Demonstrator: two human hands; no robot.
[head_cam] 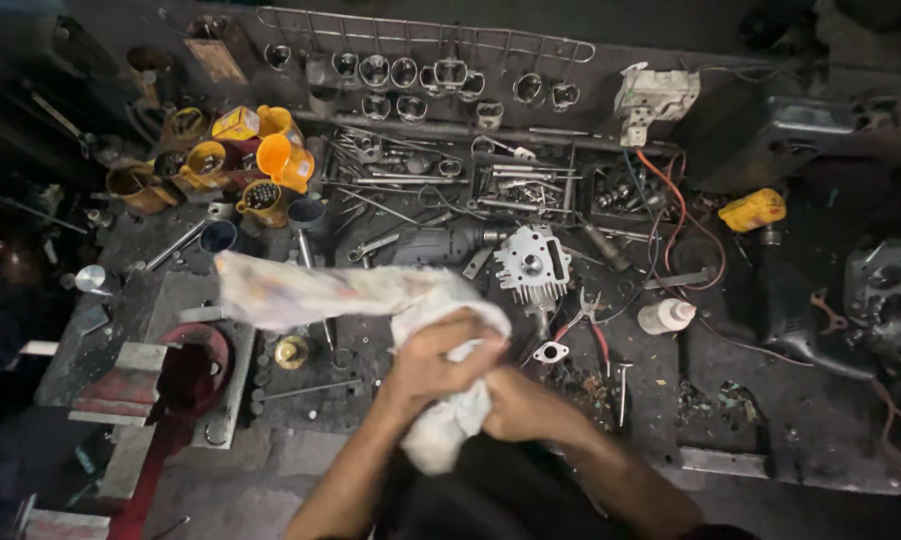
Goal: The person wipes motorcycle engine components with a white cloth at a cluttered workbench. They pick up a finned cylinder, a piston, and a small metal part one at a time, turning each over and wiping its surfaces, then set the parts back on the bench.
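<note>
Both my hands are wrapped in a white rag (320,292) over the near edge of a dark, cluttered workbench (750,400). My left hand (440,355) grips the rag from above, fingers curled into the cloth. My right hand (515,405) is closed in the rag's lower part, mostly covered by it. One end of the rag trails out to the left. Just beyond my hands lies a finned metal engine cylinder head (533,262), with red-handled pliers (588,318) and a small gasket plate (550,352) beside it.
Several yellow and orange cans (270,160) stand at the back left. Wrenches and loose tools (440,185) cover the middle, with metal rings on a rack (420,75) behind. A small white bottle (665,315), red wires (675,200), a yellow object (752,210) and a red vise (185,370) are nearby.
</note>
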